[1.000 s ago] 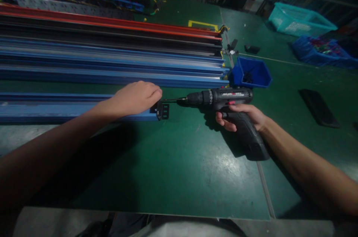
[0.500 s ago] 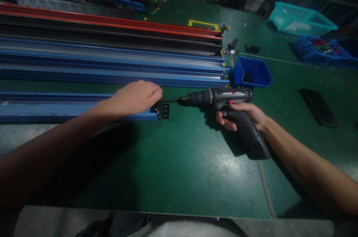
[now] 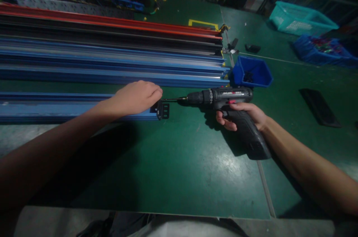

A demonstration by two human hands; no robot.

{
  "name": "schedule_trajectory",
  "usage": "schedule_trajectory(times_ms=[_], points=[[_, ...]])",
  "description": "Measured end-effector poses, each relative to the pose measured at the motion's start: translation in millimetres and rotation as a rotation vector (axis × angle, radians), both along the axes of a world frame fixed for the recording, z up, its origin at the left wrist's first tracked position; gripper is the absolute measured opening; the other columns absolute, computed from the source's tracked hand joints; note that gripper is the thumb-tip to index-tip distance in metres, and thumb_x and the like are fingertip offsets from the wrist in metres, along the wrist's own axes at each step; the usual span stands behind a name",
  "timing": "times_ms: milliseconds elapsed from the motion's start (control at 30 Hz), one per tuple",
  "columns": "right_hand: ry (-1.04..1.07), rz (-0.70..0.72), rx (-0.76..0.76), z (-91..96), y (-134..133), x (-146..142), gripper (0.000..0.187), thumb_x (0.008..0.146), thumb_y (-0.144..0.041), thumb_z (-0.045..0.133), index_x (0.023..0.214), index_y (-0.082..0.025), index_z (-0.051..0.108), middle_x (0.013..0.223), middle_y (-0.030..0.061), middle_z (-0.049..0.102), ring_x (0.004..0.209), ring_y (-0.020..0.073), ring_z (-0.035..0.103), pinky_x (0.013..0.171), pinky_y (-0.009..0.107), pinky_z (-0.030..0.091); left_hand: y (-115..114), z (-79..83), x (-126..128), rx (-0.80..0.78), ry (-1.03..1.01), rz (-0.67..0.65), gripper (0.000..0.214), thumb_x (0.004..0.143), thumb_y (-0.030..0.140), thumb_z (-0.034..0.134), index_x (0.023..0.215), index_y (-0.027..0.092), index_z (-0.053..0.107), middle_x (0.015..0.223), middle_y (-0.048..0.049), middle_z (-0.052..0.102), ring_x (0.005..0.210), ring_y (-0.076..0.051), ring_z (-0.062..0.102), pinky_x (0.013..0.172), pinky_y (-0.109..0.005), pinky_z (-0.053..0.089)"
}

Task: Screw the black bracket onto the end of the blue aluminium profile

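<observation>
My right hand (image 3: pixel 243 115) is wrapped round the grip of a black cordless drill (image 3: pixel 232 97), which points left. Its long thin bit (image 3: pixel 170 99) reaches the end of a blue metal profile (image 3: pixel 56 108) lying on the green table. A black slotted bracket (image 3: pixel 165 111) sits at that end of the profile. My left hand (image 3: pixel 140 97) lies over the profile's end with its fingers curled down around it, close to the bit's tip. The fingertips and the exact contact of the tip are hidden behind that hand.
Beyond lie several long blue, black and red profiles (image 3: pixel 112 48). A blue bin (image 3: pixel 253 71) with small dark parts stands at their right ends. Farther right are a black flat object (image 3: pixel 319 106), a teal basket (image 3: pixel 302 20) and a blue tray (image 3: pixel 324 48) of coloured parts.
</observation>
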State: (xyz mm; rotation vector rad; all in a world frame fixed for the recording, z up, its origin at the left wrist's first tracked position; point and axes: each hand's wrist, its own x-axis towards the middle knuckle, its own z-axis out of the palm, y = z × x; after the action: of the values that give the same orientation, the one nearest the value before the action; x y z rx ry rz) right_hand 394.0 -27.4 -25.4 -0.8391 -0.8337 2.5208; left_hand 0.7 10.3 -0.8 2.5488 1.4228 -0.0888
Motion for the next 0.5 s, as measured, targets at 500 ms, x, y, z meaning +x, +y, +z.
schedule_trajectory(times_ms=[500], points=[[-0.033, -0.010, -0.030, 3.4, -0.9, -0.8, 0.040, 0.092, -0.040, 0.080, 0.109, -0.005, 0.074, 0.097, 0.0132, 0.078, 0.069, 0.0148, 0.072, 0.064, 0.023, 0.061, 1.4, -2.0, -1.9, 0.022, -0.004, -0.036, 0.050, 0.100, 0.043, 0.024, 0.092, 0.020, 0.068, 0.110, -0.0116, 0.077, 0.101, -0.030, 0.070, 0.088, -0.041, 0.051]])
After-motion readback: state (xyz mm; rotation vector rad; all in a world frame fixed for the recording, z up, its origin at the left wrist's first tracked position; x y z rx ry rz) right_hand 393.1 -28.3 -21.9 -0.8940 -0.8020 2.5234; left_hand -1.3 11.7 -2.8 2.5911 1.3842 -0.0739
